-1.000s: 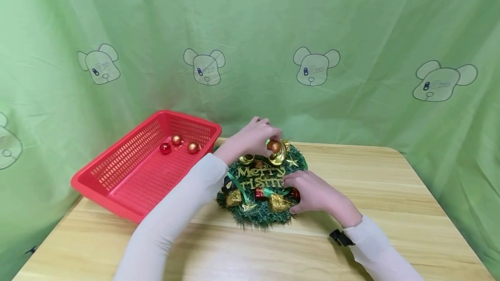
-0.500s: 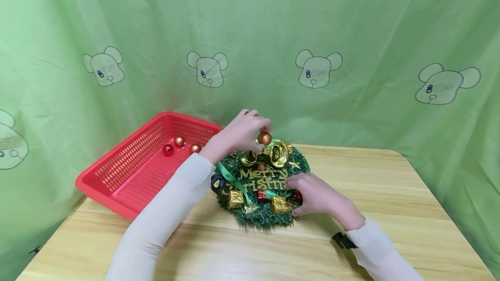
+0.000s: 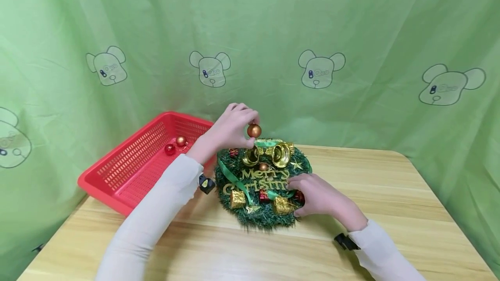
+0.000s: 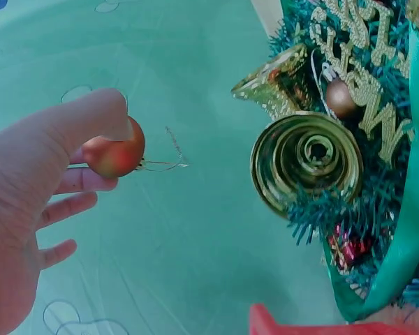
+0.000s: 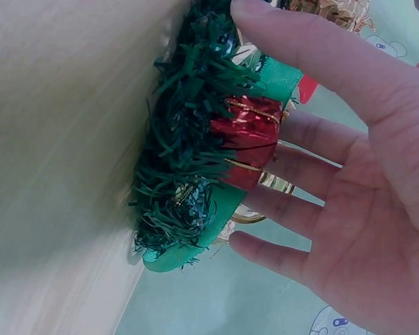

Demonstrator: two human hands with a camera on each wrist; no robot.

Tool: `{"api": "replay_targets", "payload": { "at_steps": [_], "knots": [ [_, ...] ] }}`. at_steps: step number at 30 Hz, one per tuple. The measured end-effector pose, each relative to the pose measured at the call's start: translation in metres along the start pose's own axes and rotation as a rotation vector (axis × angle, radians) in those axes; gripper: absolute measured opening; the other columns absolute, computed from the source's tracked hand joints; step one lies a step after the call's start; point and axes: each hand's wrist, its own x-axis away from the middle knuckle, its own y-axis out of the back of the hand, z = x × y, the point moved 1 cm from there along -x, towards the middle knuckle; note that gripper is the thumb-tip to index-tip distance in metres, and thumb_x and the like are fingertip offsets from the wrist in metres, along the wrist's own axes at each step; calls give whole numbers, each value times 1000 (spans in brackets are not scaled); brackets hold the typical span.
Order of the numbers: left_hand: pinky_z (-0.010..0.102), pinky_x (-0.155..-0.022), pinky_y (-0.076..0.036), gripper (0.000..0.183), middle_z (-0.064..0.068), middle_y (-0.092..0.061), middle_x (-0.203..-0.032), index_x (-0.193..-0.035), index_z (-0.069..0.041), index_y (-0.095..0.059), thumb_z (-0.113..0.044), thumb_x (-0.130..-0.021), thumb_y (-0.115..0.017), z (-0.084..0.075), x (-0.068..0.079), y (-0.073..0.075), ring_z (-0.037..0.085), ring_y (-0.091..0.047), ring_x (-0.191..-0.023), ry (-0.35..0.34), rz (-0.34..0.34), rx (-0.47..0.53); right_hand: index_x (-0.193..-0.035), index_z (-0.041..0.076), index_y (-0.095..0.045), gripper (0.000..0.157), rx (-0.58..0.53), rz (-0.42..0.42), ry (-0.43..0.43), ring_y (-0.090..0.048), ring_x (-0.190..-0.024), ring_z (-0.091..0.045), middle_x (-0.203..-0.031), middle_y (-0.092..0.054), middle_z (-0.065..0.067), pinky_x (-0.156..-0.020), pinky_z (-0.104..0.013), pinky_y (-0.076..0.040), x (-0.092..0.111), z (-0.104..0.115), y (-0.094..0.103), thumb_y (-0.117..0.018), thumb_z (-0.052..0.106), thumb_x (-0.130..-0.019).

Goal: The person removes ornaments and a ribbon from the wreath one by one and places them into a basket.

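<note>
My left hand [image 3: 232, 127] pinches a copper-coloured Christmas ball [image 3: 254, 131] between thumb and fingers, above the back left of a green tinsel wreath [image 3: 259, 220]. In the left wrist view, a thin hanging loop [image 4: 164, 165] trails from the ball. The wreath lies on the table, with gold bells [image 3: 280, 154], gold "Merry Christmas" lettering [image 3: 255, 184], gold gift boxes [image 3: 237, 199] and a green ribbon [image 3: 233, 179]. A second copper ball [image 3: 263, 167] sits below the bells. My right hand [image 3: 320, 194] holds the wreath's right edge, its fingers around a red drum-shaped ornament [image 5: 248, 139].
A red plastic basket [image 3: 105, 198] stands at the table's left, behind my left forearm. Inside it lie a red ball [image 3: 169, 149] and a gold ball [image 3: 181, 141]. A green curtain [image 3: 258, 21] with bear-head drawings hangs behind the wooden table [image 3: 375, 194].
My left hand has lifted the copper ball up and moved left from over the bells, which now show fully. The right hand stays at the wreath's right edge.
</note>
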Motion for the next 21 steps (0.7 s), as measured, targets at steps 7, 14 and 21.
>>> {"api": "replay_targets", "payload": {
  "at_steps": [7,14,21],
  "knots": [
    [48,-110,-36,27,-3,-67,-99,-99,-17,-62,-22,-76,-74,14,10,15,23,-55,-111,40,-63,2,-119,1,-71,64,-7,-3,-6,-60,-123,-42,-135,-65,-19,-108,-60,-44,1,0,1,-93,27,-65],
    [48,-111,-34,27,0,-67,-101,-101,-15,-63,-19,-77,-73,36,27,28,23,-53,-110,102,-87,4,-119,1,-71,64,-11,-3,-4,-61,-123,-42,-135,-65,-20,-108,-60,-44,2,1,2,-94,26,-65],
    [50,-110,-34,30,2,-68,-102,-103,-14,-63,-23,-77,-76,56,47,33,25,-53,-110,182,-70,9,-118,1,-72,63,-9,-7,6,-61,-122,-43,-135,-65,-20,-107,-61,-44,1,1,2,-94,26,-65]
  ]
}}
